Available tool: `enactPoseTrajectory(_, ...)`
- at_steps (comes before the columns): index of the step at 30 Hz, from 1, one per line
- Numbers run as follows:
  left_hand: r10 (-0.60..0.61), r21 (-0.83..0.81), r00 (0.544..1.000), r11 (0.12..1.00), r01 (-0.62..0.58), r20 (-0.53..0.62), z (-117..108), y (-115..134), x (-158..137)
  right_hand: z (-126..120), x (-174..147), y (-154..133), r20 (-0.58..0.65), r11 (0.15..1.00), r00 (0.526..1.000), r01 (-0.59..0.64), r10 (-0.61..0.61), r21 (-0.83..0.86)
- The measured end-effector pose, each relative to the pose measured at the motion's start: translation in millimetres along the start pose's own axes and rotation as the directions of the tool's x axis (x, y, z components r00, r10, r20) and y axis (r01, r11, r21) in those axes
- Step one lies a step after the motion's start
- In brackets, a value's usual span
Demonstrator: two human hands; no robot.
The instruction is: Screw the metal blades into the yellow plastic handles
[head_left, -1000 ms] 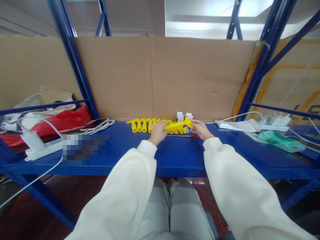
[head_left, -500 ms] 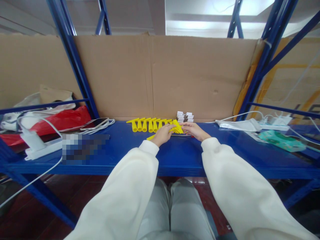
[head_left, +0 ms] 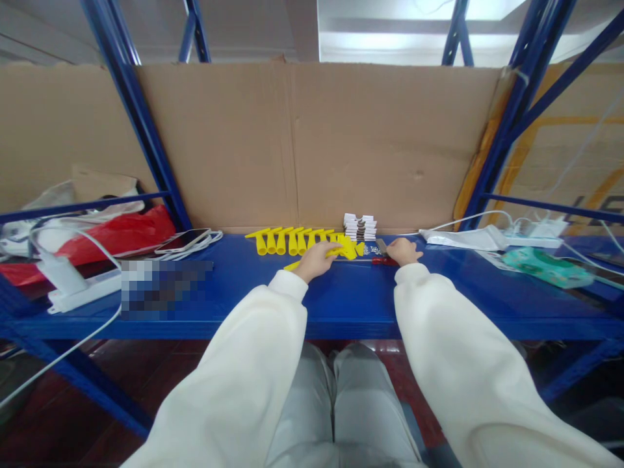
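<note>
Left grip (head_left: 316, 260) around yellow piece (head_left: 292, 266), right grip (head_left: 403, 251) curled, hold unclear, arms (head_left: 238, 357) outstretched

Blue metal shelving (head_left: 351, 330), brown cardboard backing (head_left: 370, 143), glossy dark-red floor (head_left: 160, 364), bright ceiling light (head_left: 390, 49)

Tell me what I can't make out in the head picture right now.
Head view, middle of the yellow piece: covered by the left hand.
Head view, lower end of the grey piece: hidden by the right hand.
Head view, count of the silvery bits: too small.
Head view, whatever is under the pixelated patch: masked.
</note>
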State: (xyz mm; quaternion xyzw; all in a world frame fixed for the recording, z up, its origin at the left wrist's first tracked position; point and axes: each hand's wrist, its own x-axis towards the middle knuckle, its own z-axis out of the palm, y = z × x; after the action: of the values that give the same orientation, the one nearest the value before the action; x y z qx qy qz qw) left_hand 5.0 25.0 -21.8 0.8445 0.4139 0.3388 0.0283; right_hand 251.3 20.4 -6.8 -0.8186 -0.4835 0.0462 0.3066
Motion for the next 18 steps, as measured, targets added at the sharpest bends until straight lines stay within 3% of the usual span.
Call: enactPoseTrajectory(18,-0.025,-0.001,0.999,1.000,0.025,0.033,-4.1,7.9,-0.5,2.9,3.6,-3.2,0.072,0.994,0.996,-0.052,0.059,-0.092)
